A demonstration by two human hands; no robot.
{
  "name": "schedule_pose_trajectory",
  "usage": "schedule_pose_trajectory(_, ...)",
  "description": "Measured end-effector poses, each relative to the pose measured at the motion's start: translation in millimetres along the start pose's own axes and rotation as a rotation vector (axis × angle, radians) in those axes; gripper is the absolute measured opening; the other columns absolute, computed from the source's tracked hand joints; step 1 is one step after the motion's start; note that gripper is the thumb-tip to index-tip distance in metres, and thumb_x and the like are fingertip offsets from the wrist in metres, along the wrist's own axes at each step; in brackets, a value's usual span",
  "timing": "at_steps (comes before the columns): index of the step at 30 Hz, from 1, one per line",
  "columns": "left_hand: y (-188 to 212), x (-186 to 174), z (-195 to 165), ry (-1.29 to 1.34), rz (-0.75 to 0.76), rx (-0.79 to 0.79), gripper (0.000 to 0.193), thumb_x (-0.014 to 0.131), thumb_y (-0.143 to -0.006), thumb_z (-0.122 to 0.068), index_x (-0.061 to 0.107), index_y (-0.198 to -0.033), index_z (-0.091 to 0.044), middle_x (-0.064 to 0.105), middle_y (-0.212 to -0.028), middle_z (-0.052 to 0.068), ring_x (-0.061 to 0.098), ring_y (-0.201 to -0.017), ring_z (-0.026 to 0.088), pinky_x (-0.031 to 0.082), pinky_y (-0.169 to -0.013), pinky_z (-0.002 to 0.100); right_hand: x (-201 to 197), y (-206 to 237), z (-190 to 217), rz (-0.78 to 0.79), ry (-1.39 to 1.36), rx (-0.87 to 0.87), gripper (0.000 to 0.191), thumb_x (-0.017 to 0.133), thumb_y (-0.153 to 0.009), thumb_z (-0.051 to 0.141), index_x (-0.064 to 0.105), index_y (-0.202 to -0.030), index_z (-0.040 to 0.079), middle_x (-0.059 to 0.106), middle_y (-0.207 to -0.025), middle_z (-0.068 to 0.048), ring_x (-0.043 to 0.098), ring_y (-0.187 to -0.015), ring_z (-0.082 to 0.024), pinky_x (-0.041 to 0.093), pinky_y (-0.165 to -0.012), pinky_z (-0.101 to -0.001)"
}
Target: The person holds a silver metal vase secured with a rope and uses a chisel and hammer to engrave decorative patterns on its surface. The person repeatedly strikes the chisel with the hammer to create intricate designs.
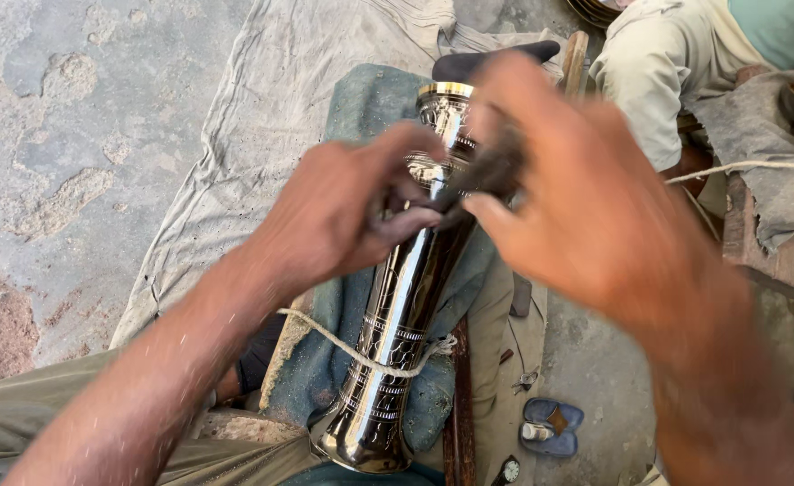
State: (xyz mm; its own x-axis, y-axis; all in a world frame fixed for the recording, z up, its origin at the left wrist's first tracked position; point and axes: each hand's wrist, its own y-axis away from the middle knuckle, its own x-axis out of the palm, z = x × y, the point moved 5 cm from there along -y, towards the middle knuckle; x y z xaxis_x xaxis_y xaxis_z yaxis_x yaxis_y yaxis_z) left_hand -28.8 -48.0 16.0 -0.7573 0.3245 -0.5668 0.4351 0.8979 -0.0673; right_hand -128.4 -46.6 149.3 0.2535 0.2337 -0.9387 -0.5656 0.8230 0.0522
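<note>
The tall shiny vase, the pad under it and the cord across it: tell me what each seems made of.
Vase: apparently polished metal, dark mirror-like body with engraved bands and a golden rim, perhaps brass.
Pad: looks like worn blue-green fabric, frayed and dusty.
Cord: seemingly twisted pale fibre rope, its strands visible.

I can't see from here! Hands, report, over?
Left hand gripping shiny metal vase. Right hand rubbing it with dark rag. Rope crosses vase.

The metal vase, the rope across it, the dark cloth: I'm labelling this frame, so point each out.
metal vase (403, 301), head view, mid-body.
rope (343, 346), head view, left stretch.
dark cloth (491, 171), head view, wad in right hand.
</note>
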Motion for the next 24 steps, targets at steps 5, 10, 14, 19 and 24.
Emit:
schedule_pose_trajectory(5,-20,12,-20,-0.160,0.134,0.463,0.037,0.069,-0.093,-0.035,0.065,-0.121,-0.012,0.078,-0.080,0.004,0.076,-0.068,0.018,0.060,-0.062,0.039,42,100,-11,-0.560,-0.141,-0.024,0.044,0.079,-0.090,-0.007,0.042,-0.112,0.001,0.070,-0.123,-0.028,0.076,-0.110,-0.029,0.069,-0.082,-0.0315)
schedule_pose_trajectory(10,23,0,-44,-0.078,-0.134,0.581,0.023,0.068,-0.101,-0.025,0.068,-0.116,-0.009,0.077,-0.105,0.008,0.075,-0.091,0.023,0.062,-0.078,0.038,59,152,-56,-0.617,-0.452,0.032,0.040,0.075,-0.093,-0.007,0.041,-0.114,0.002,0.071,-0.125,-0.030,0.075,-0.105,-0.025,0.064,-0.089,-0.0285)
schedule_pose_trajectory(14,98,36,-66,0.166,0.197,0.467,0.017,0.069,-0.097,-0.023,0.071,-0.104,-0.007,0.074,-0.096,0.010,0.072,-0.093,0.027,0.062,-0.081,0.043,22,159,-59,-0.613,-0.479,0.048,0.040,0.073,-0.094,-0.008,0.041,-0.116,0.001,0.068,-0.125,-0.031,0.073,-0.110,-0.024,0.066,-0.092,-0.0285)
schedule_pose_trajectory(19,154,118,-75,-0.674,0.309,0.725,0.026,0.060,-0.090,-0.031,0.075,-0.088,-0.010,0.075,-0.095,0.010,0.072,-0.105,0.027,0.039,-0.118,0.050,16,151,-57,-0.589,-0.481,0.034,0.040,0.074,-0.094,-0.009,0.042,-0.115,0.001,0.069,-0.122,-0.030,0.073,-0.114,-0.024,0.066,-0.091,-0.0276)
schedule_pose_trajectory(24,173,156,-56,-0.855,1.071,0.768,0.034,0.049,-0.109,-0.019,0.074,-0.092,-0.002,0.073,-0.092,0.012,0.070,-0.101,0.029,0.008,-0.134,0.061,26,151,-57,-0.567,-0.377,0.196,0.038,0.079,-0.088,-0.008,0.045,-0.106,-0.001,0.075,-0.117,-0.029,0.074,-0.087,-0.021,0.053,-0.059,-0.0212)
